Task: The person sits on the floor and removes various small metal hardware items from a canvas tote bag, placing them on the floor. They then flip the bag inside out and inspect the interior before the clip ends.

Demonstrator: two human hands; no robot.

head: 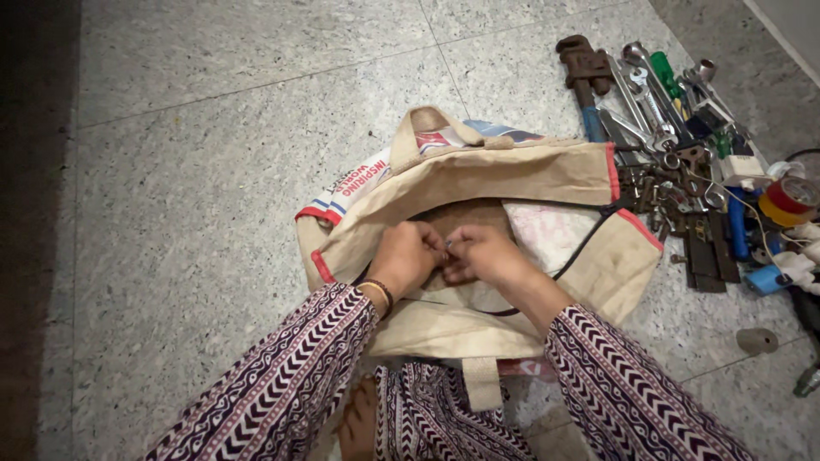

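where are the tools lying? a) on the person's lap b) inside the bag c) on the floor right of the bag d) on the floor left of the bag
c: the tools lie in a heap on the floor to the right of the bag, while both hands meet over its open mouth.
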